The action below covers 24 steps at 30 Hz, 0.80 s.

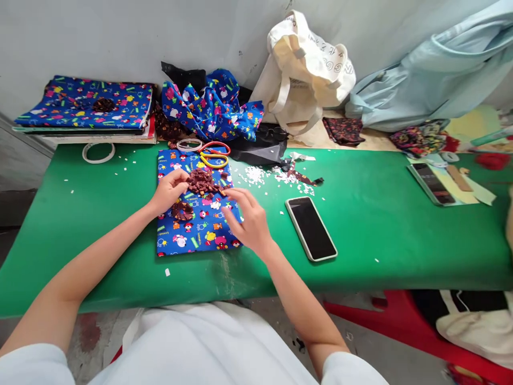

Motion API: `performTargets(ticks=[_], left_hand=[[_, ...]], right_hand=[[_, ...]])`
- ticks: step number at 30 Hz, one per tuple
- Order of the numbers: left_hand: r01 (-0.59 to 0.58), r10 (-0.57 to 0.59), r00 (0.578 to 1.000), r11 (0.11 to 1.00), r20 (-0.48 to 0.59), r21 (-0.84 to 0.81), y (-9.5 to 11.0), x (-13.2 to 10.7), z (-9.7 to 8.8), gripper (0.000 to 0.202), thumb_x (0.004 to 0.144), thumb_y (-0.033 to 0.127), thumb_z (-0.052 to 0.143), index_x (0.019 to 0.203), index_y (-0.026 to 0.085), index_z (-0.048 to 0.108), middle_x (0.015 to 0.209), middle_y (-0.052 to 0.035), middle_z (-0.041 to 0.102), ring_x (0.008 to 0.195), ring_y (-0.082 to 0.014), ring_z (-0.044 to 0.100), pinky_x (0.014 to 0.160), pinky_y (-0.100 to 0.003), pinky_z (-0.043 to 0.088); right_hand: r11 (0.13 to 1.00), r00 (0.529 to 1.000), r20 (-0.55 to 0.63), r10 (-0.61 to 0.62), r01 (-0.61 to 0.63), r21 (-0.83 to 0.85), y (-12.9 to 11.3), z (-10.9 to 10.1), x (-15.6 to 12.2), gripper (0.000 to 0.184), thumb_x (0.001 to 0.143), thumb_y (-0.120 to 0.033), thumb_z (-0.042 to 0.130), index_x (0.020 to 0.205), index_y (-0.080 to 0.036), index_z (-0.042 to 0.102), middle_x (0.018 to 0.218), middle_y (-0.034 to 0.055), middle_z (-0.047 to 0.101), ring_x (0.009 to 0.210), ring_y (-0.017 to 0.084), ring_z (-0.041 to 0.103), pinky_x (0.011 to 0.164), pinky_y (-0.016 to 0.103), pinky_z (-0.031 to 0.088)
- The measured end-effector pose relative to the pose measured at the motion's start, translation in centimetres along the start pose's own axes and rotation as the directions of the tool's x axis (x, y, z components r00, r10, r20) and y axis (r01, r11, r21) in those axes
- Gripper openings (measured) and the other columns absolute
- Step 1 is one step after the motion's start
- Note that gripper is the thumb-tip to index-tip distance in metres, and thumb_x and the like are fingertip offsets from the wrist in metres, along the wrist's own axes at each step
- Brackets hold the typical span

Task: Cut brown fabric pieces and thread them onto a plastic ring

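Observation:
A blue cartoon-print fabric piece (200, 230) lies flat on the green table, with a heap of small dark-red-brown fabric scraps (201, 182) on its upper half. My left hand (172, 188) is closed in a pinch at the heap's left edge; what sits between the fingertips is too small to make out. At the heap's right side is my right hand (249, 218), its thumb and fingers apart, the fingertips close to a few loose scraps. A larger brown patterned scrap (183, 211) rests below my left hand. Scissors (214, 155) with red and yellow handles lie across the fabric's top edge.
A phone (311, 229) lies right of my right hand. White paper bits (256, 175) are scattered behind it. Rolls of tape (98, 153) and a fabric-topped stack (86, 104) stand back left. A canvas bag (304, 69) leans by the wall; another phone (432, 183) lies far right.

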State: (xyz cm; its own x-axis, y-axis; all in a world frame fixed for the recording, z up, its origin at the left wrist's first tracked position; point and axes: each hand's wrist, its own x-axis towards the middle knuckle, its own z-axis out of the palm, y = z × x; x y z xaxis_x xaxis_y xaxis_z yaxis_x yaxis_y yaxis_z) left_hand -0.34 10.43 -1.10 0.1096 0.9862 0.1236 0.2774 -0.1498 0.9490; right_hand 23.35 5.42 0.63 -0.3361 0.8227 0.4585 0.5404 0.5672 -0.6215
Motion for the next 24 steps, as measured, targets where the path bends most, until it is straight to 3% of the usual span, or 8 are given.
performTargets(ticks=[1,3,6,9,10,12,16,24], left_hand=[[0.021,-0.022,0.999,0.999,-0.034,-0.028,0.0,0.0,0.1,0.016,0.067,0.031,0.054,0.065,0.019,0.044,0.063,0.0055,0.045,0.055,-0.0070,0.042,0.056,-0.022,0.036],[0.056,-0.062,0.994,0.996,-0.086,-0.062,0.0,0.0,0.3,0.019,0.064,0.030,0.057,0.060,0.019,0.042,0.058,0.0059,0.043,0.054,-0.0069,0.040,0.055,-0.022,0.034],[0.076,-0.084,0.989,0.995,-0.121,-0.068,0.0,0.1,0.5,0.020,0.061,0.029,0.059,0.057,0.018,0.042,0.055,0.0059,0.043,0.053,-0.0069,0.040,0.054,-0.021,0.033],[0.085,-0.094,0.986,0.994,-0.136,-0.066,0.0,0.1,0.7,0.020,0.059,0.028,0.059,0.056,0.018,0.043,0.054,0.0060,0.043,0.052,-0.0067,0.039,0.053,-0.022,0.031],[0.088,-0.097,0.985,0.994,-0.142,-0.066,0.0,0.1,0.7,0.019,0.059,0.028,0.060,0.056,0.018,0.043,0.053,0.0061,0.043,0.052,-0.0065,0.039,0.052,-0.021,0.030],[0.090,-0.100,0.983,0.993,-0.151,-0.072,-0.1,0.2,0.8,0.017,0.058,0.026,0.059,0.056,0.018,0.045,0.052,0.0062,0.044,0.051,-0.0062,0.038,0.052,-0.021,0.029],[0.096,-0.109,0.980,0.992,-0.164,-0.088,0.0,0.2,0.9,0.015,0.057,0.025,0.060,0.056,0.017,0.047,0.052,0.0058,0.046,0.051,-0.0062,0.040,0.052,-0.021,0.030],[0.135,-0.147,0.981,0.987,-0.131,-0.091,0.4,0.1,0.9,0.023,0.055,0.029,0.067,0.057,0.017,0.048,0.057,0.0045,0.047,0.052,-0.0055,0.040,0.051,-0.020,0.031]], right_hand=[[0.993,0.998,-0.042,0.048,-0.052,-0.108,0.7,-1.8,-1.5,0.028,0.093,-0.037,0.050,0.114,-0.023,0.059,0.117,0.0108,0.067,0.110,0.023,0.061,0.097,0.040,0.045],[0.910,0.958,-0.168,0.232,-0.275,-0.310,2.9,-5.4,-5.0,0.035,0.089,-0.049,0.051,0.111,-0.023,0.063,0.118,0.0107,0.068,0.117,0.029,0.058,0.106,0.052,0.033],[0.695,0.816,-0.286,0.503,-0.578,-0.427,7.0,-10.0,-10.8,0.062,0.086,-0.063,0.038,0.119,-0.017,0.063,0.135,0.0174,0.059,0.137,0.036,0.042,0.111,0.059,0.024],[0.479,0.642,-0.332,0.691,-0.751,-0.454,9.9,-12.4,-15.3,0.084,0.078,-0.073,0.033,0.130,-0.011,0.058,0.151,0.0214,0.041,0.146,0.039,0.025,0.116,0.062,0.011],[0.444,0.583,-0.315,0.749,-0.794,-0.415,10.4,-12.7,-16.2,0.086,0.078,-0.073,0.031,0.134,-0.013,0.055,0.155,0.0192,0.037,0.148,0.037,0.024,0.116,0.061,0.011],[0.428,0.520,-0.252,0.816,-0.837,-0.341,10.9,-12.8,-17.3,0.086,0.076,-0.073,0.030,0.140,-0.020,0.050,0.161,0.0130,0.026,0.151,0.033,0.015,0.118,0.059,0.011],[0.420,0.460,-0.210,0.863,-0.883,-0.208,11.0,-12.5,-17.6,0.077,0.074,-0.070,0.037,0.139,-0.030,0.050,0.164,0.0050,0.017,0.153,0.028,0.005,0.119,0.057,0.003],[0.412,0.440,-0.260,0.859,-0.897,-0.159,11.1,-12.7,-17.5,0.071,0.068,-0.069,0.047,0.129,-0.033,0.054,0.163,0.0030,0.020,0.152,0.028,0.010,0.118,0.056,0.005]])
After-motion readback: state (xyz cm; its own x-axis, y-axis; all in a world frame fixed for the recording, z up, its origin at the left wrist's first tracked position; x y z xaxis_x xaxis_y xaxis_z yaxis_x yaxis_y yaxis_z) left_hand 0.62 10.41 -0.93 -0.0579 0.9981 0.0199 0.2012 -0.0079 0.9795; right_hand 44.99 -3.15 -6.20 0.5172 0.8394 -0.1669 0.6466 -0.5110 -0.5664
